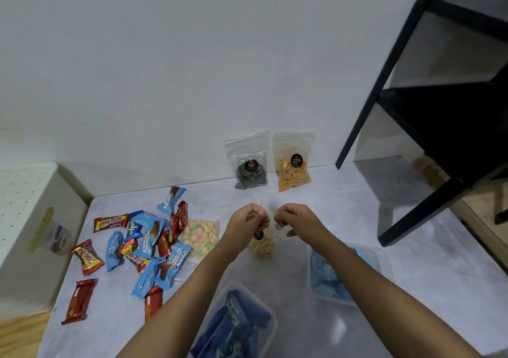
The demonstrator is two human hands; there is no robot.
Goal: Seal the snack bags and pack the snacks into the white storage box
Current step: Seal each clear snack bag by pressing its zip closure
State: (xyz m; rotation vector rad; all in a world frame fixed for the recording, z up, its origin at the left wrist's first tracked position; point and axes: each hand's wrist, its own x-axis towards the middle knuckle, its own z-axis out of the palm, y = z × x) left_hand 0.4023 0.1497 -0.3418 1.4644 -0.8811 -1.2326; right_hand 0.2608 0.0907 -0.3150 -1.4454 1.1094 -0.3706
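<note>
A clear snack bag [263, 246] of pale yellow pieces hangs upright over the table's middle. My left hand [247, 223] and my right hand [295, 220] each pinch its top edge, close together. Two more clear bags lean on the wall: one with dark swirled snacks [250, 169], one with orange sticks [293, 169]. A flat bag of pastel puffs [200, 234] lies left of my hands. Several red and blue wrapped bars [148, 245] are scattered on the left.
A clear tub [270, 327] with dark blue packets sits near the front edge; a second tub [384, 256] with light blue packets is at the right under my forearm. A white pegboard unit [30, 220] stands at the left, a black shelf frame [439, 110] at the right.
</note>
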